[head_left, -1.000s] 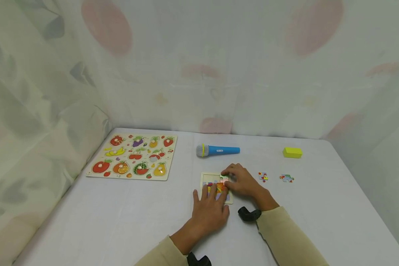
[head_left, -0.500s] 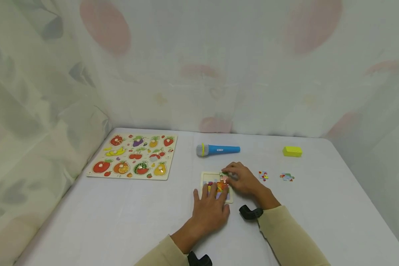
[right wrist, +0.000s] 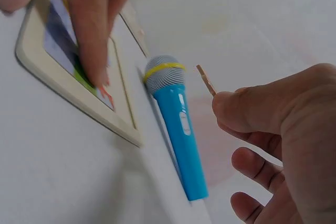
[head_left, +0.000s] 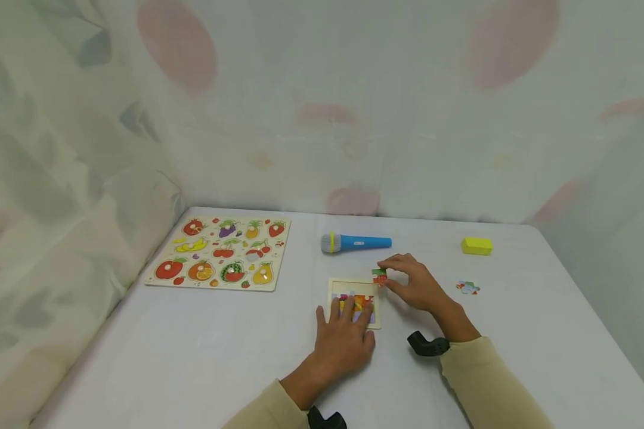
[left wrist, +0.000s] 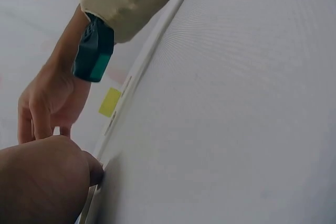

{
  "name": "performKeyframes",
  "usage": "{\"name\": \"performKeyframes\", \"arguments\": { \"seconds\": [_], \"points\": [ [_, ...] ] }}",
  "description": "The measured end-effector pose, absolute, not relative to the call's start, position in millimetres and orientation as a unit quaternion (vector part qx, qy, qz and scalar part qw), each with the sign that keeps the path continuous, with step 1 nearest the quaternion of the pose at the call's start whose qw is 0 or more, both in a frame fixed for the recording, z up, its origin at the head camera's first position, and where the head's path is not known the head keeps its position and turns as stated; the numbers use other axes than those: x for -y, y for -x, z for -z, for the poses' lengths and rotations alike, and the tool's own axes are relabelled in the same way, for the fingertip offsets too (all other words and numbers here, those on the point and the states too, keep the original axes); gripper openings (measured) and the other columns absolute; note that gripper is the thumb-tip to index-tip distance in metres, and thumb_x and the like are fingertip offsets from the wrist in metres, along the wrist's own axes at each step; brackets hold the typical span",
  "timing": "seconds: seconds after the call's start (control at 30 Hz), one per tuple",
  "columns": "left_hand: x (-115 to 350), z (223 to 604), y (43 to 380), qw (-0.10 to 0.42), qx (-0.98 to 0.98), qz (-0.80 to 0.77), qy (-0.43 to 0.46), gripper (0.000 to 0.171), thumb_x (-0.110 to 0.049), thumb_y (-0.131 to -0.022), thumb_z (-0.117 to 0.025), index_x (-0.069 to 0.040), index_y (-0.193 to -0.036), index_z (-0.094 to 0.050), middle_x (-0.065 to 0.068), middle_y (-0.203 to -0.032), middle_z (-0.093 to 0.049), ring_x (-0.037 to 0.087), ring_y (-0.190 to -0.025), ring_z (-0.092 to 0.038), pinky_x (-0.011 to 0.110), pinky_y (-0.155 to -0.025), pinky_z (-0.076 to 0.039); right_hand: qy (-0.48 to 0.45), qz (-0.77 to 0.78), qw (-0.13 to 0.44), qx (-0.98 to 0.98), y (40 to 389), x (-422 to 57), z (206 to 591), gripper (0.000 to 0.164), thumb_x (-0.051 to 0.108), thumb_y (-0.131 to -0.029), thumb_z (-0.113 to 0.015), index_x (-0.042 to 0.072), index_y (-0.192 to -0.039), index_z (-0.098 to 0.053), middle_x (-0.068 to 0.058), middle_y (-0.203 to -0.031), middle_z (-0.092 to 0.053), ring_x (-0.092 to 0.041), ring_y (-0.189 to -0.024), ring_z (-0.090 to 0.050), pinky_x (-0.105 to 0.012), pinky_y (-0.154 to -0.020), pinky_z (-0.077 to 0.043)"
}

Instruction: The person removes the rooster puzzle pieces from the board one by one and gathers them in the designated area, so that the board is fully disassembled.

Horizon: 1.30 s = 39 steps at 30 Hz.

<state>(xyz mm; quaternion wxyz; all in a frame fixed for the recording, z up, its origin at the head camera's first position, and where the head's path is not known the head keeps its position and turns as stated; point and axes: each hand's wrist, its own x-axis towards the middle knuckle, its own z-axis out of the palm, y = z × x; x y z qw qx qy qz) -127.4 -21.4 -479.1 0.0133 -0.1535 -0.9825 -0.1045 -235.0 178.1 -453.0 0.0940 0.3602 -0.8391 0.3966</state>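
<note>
A small wooden puzzle frame (head_left: 377, 322) lies on the white table, its lower part filled with colourful pieces and its upper strip bare. My left hand (head_left: 344, 347) rests on it with spread, straight fingers, the fingertips over the picture. Just off the frame's upper right corner, my right hand (head_left: 420, 287) pinches a green and red puzzle piece (head_left: 379, 276) between thumb and forefinger. In the right wrist view this puzzle piece (right wrist: 206, 80) shows edge-on, raised above the table. Another puzzle piece (head_left: 468, 288) lies to the right of that hand.
A blue toy microphone (head_left: 362, 242) lies behind the frame. At the back right sits a yellow block (head_left: 476, 246). The large fruit peg puzzle (head_left: 271, 285) occupies the left side. Patterned curtains (head_left: 354, 119) hang behind and beside the table.
My right hand has taken the puzzle piece out of the frame's upper right corner and moved right with it. A loose piece near the frame is now out of sight. The left hand stays put.
</note>
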Motion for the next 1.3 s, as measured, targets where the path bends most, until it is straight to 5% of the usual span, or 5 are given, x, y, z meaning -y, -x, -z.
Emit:
{"name": "performKeyframes", "arguments": {
  "seconds": [0.17, 0.43, 0.67, 1.07, 1.3],
  "points": [
    [20, 481, 126, 0.010, 0.982, 0.107, 0.155, 0.051, -0.042, -0.096, -0.042, -0.026, -0.144, -0.047, 0.012, -0.150, -0.035, 0.042, -0.136, -0.025, 0.070, -0.099, -0.017, -0.338, -0.403, 0.117, 0.842, 231, -204, 446, 0.039, -0.002, -0.082, -0.073, 0.004, -0.119, -0.067, -0.005, -0.115, -0.064, -0.024, -0.108, -0.052, -0.050, -0.086, -0.045],
    [19, 482, 125, 0.006, 0.981, 0.116, 0.155, 0.051, -0.042, -0.096, -0.042, -0.026, -0.145, -0.046, 0.012, -0.150, -0.035, 0.042, -0.136, -0.026, 0.070, -0.099, -0.016, -0.309, -0.381, 0.150, 0.859, 222, -248, 432, 0.044, -0.006, -0.078, -0.075, 0.003, -0.120, -0.065, -0.008, -0.117, -0.063, -0.022, -0.110, -0.051, -0.019, -0.092, -0.035],
    [16, 482, 123, 0.001, 0.980, 0.119, 0.160, 0.051, -0.042, -0.097, -0.041, -0.026, -0.145, -0.045, 0.012, -0.150, -0.035, 0.042, -0.136, -0.025, 0.070, -0.099, -0.016, -0.283, -0.349, 0.198, 0.871, 213, -286, 428, 0.045, -0.010, -0.075, -0.075, -0.001, -0.118, -0.065, -0.012, -0.115, -0.063, -0.020, -0.110, -0.050, -0.012, -0.091, -0.029],
    [18, 481, 124, 0.001, 0.981, 0.112, 0.156, 0.052, -0.042, -0.096, -0.041, -0.026, -0.146, -0.044, 0.013, -0.150, -0.034, 0.042, -0.136, -0.025, 0.070, -0.099, -0.016, -0.205, -0.328, 0.228, 0.894, 205, -338, 435, 0.041, -0.009, -0.079, -0.071, -0.002, -0.119, -0.064, -0.003, -0.113, -0.063, -0.002, -0.099, -0.044, -0.022, -0.078, -0.032],
    [22, 479, 127, 0.009, 0.982, 0.113, 0.154, 0.052, -0.041, -0.097, -0.040, -0.026, -0.146, -0.044, 0.013, -0.150, -0.033, 0.043, -0.136, -0.025, 0.071, -0.098, -0.016, -0.148, -0.317, 0.190, 0.917, 207, -355, 450, 0.042, -0.007, -0.083, -0.067, -0.003, -0.125, -0.060, -0.019, -0.112, -0.063, -0.026, -0.098, -0.049, -0.037, -0.076, -0.035]
  ]
}}
